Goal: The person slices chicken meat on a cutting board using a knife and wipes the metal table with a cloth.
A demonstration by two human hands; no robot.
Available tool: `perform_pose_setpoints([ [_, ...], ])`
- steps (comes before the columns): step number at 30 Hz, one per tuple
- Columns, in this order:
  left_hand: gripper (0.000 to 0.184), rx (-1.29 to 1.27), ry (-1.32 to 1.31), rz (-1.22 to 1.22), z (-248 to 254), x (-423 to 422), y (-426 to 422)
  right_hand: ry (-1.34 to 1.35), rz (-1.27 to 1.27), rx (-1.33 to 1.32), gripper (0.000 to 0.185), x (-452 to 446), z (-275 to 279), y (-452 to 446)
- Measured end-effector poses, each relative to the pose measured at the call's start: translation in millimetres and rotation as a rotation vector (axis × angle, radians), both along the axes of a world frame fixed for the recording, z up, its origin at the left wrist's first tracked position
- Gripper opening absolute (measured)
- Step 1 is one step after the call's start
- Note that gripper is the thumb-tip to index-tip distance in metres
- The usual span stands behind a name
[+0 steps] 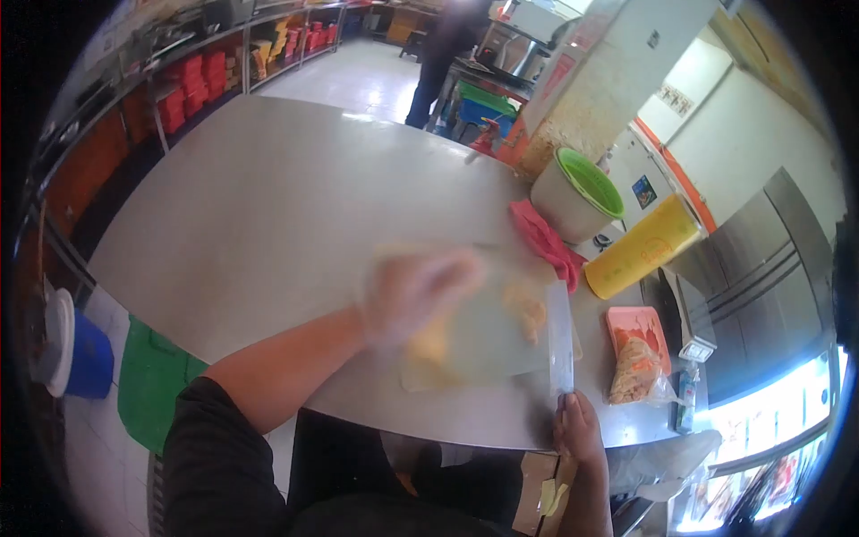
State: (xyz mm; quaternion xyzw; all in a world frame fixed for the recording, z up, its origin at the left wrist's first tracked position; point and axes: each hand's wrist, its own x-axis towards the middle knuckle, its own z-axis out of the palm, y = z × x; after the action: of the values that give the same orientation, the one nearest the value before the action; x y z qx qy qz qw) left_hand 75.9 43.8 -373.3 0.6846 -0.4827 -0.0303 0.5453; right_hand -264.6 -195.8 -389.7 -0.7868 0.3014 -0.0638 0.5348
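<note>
My left hand (420, 291) is smeared by motion above a pale board (492, 345), so its fingers cannot be made out. Around the handle of a knife (561, 340) my right hand (578, 426) is closed, with the wide blade pointing away from me along the board's right side. Beside the blade lie some light orange food pieces (530, 313). A blurred yellow patch shows at the board's left, below my left hand; I cannot tell what it is.
On the steel table (242, 206) stand a bucket with a green basket (573, 197), a pink cloth (546, 243), a yellow cylinder (644, 246), an orange tray (637, 320) and a bag of food (635, 371). A person (438, 63) stands beyond the table.
</note>
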Motion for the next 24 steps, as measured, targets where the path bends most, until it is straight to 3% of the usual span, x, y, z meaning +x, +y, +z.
perform_pose_setpoints([
  [1, 0.021, -0.021, 0.189, -0.011, -4.4, 2.6, -4.3, -0.044, -0.03, 0.12, 0.033, -0.6, 7.5, 1.7],
  [3, 0.02, -0.116, 0.068, 0.05, -51.1, 23.1, -20.4, -0.133, -0.07, 0.255, 0.031, -4.6, 7.4, -1.1],
  [5, 0.019, -0.205, -0.061, 0.094, -66.9, 27.0, -33.4, -0.244, -0.051, 0.302, 0.03, -11.7, -5.1, -4.4],
  [7, 0.023, -0.125, 0.62, -0.046, -59.3, 22.1, -43.2, -0.288, -0.076, 0.298, 0.032, -14.5, -2.4, -2.8],
  [11, 0.026, 0.045, 0.58, -0.034, -10.5, -20.0, -66.9, -0.338, -0.103, 0.305, 0.033, -22.9, -3.8, -7.5],
  [13, 0.029, -0.136, 0.61, -0.102, 2.1, -38.3, -78.1, -0.321, -0.107, 0.362, 0.032, -22.5, 0.5, -9.4],
  [17, 0.027, -0.146, 0.686, -0.097, -19.1, -48.6, -81.1, -0.318, -0.14, 0.347, 0.031, -30.9, 2.1, -8.5],
  [20, 0.025, 0.026, 0.63, -0.051, -22.3, -56.6, -49.9, -0.39, -0.076, 0.345, 0.032, -30.7, 1.5, -13.4],
  [22, 0.022, 0.221, 0.894, 0.077, -6.8, -74.1, -21.3, -0.365, -0.079, 0.34, 0.034, -35.3, 7.3, -10.4],
  [24, 0.022, 0.235, 0.846, 0.144, -17.9, -65.9, 0.6, -0.387, -0.061, 0.362, 0.034, -36.2, 4.7, -11.3],
])
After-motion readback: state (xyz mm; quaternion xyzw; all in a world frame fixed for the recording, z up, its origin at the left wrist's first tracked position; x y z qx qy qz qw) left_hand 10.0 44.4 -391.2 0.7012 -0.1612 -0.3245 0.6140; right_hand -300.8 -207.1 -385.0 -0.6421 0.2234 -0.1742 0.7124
